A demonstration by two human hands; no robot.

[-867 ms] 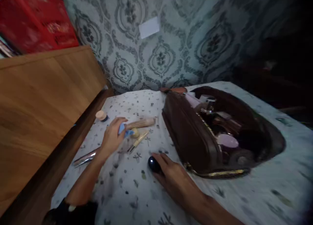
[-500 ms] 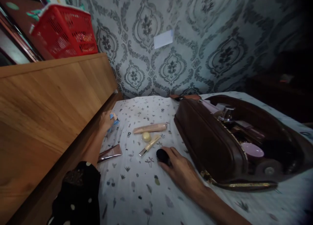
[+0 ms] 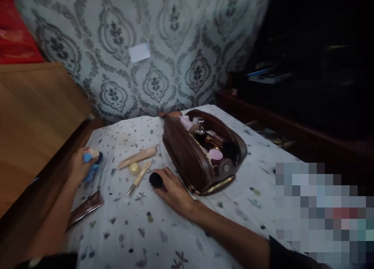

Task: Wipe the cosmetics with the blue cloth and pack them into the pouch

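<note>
My left hand (image 3: 77, 166), at the left edge of the bed or table cloth, is closed around a small blue and cream item with a dark end (image 3: 94, 155), its kind unclear. Below that forearm lies a shiny brown squeeze tube (image 3: 87, 209). My right hand (image 3: 177, 194) grips a black round-ended item (image 3: 156, 180), mostly covered by the fingers. Just left of it lie a slim tube with a silver cap (image 3: 139, 178), a small round yellow pot (image 3: 134, 168) and a long beige tube (image 3: 138, 157). An unzipped brown cosmetic bag (image 3: 185, 154) holds several cosmetics, including a pink oval item (image 3: 215, 155).
A wooden panel (image 3: 35, 117) rises along the left, with a red basket (image 3: 17, 31) above. Patterned wallpaper (image 3: 172, 31) with a white paper (image 3: 139, 52) stands behind. Dark furniture (image 3: 263, 117) borders the right side. A pixelated patch (image 3: 327, 210) hides the lower right.
My view has swung to the right, shifting everything leftward and showing more of the right side. Both hands keep hold of their items; the left one appears slightly nearer to me.
</note>
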